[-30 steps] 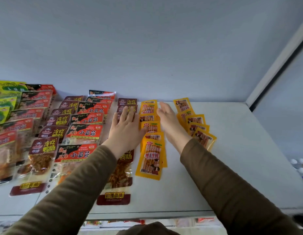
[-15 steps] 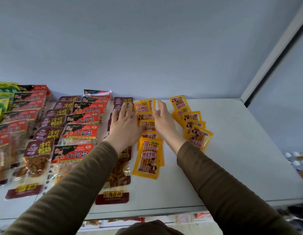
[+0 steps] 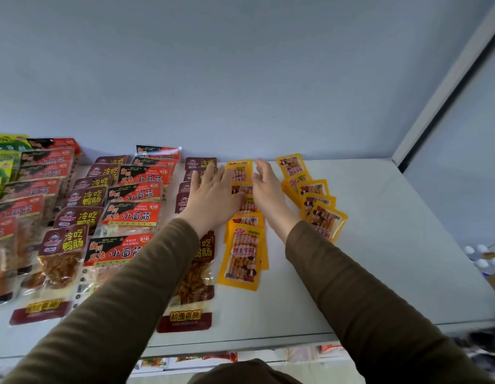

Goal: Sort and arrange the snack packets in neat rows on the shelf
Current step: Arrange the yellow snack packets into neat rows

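Head: flat hands point(image 3: 213, 199) point(image 3: 268, 189) flank glossy yellow packets point(image 3: 242, 253).

your left hand point(image 3: 213, 198) and sleeve point(image 3: 124, 295) hide part of the maroon packets point(image 3: 195, 284); the green packets point(image 3: 2, 162) are cut off at the left edge.

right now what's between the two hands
In the head view, a row of yellow packets runs between the left hand and the right hand, with both hands flanking its far end.
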The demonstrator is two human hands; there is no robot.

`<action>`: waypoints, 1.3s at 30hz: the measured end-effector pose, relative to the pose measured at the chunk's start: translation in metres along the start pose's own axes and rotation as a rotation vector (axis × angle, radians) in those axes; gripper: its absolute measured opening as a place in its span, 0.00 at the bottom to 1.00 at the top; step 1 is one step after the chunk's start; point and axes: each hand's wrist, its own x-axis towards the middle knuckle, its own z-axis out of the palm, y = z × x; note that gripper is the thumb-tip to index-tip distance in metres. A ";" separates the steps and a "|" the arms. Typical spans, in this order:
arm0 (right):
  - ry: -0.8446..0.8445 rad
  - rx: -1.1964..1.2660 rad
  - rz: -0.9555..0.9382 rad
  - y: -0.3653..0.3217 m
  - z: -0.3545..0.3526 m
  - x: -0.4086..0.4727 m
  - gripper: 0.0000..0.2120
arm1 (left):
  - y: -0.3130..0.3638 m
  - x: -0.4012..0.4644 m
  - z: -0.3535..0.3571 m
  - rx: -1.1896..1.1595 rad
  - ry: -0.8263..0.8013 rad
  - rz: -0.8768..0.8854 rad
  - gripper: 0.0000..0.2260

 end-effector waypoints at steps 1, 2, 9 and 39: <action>-0.019 -0.005 0.001 0.000 0.001 0.000 0.23 | 0.002 0.002 0.000 -0.011 -0.036 0.018 0.30; -0.041 0.002 0.004 0.000 0.002 -0.001 0.23 | 0.002 0.005 0.001 -0.029 -0.068 0.030 0.29; -0.013 0.225 0.046 -0.007 -0.031 -0.028 0.22 | -0.022 -0.015 -0.009 -0.078 0.044 0.048 0.29; -0.067 0.316 0.074 0.010 -0.006 -0.105 0.23 | 0.000 -0.121 0.026 0.234 -0.020 0.151 0.40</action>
